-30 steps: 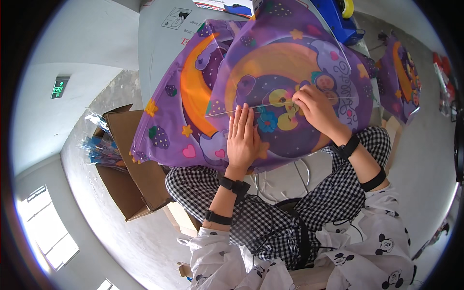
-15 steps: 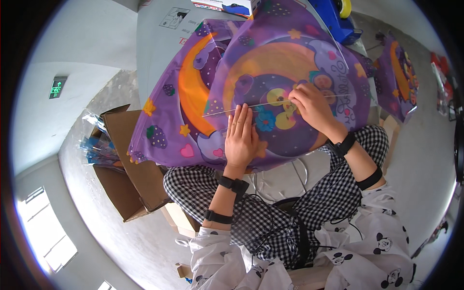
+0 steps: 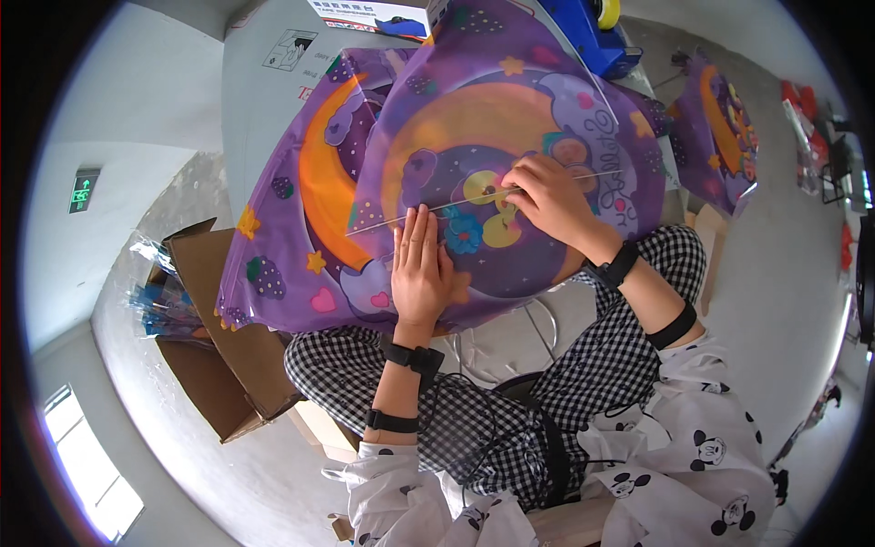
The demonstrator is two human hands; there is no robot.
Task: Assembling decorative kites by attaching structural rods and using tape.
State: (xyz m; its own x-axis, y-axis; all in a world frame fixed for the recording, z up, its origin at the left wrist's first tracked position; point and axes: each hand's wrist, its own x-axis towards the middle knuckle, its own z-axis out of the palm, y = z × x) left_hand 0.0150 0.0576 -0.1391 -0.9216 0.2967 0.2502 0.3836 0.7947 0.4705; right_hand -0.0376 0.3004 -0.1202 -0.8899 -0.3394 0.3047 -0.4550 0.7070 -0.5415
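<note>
A large purple printed sheet [image 3: 273,305], with an orange crescent moon, stars and berries on it, lies over the table edge and above my knees. Across it runs a thin white rod [image 3: 366,230], slanting slightly up to the right. My left hand [image 3: 420,283] rests flat on the sheet, fingers straight and laid over the rod. With bent fingers my right hand [image 3: 553,205] pinches at the rod, near the yellow printed figure; its fingertips partly hide the grip. Another thin pale rod [image 3: 585,75] lies along the sheet's upper right part.
A blue tape dispenser [image 3: 583,41] with a yellow roll stands at the far right of the grey tabletop [image 3: 260,100]. Left of it is a white printed box [image 3: 360,16]. An open cardboard box [image 3: 228,319] with plastic-wrapped items sits to the left. Another purple printed piece [image 3: 715,137] hangs at right.
The whole view has shifted, so everything appears farther left. Both hands keep nearly the same places on the sheet and rod.
</note>
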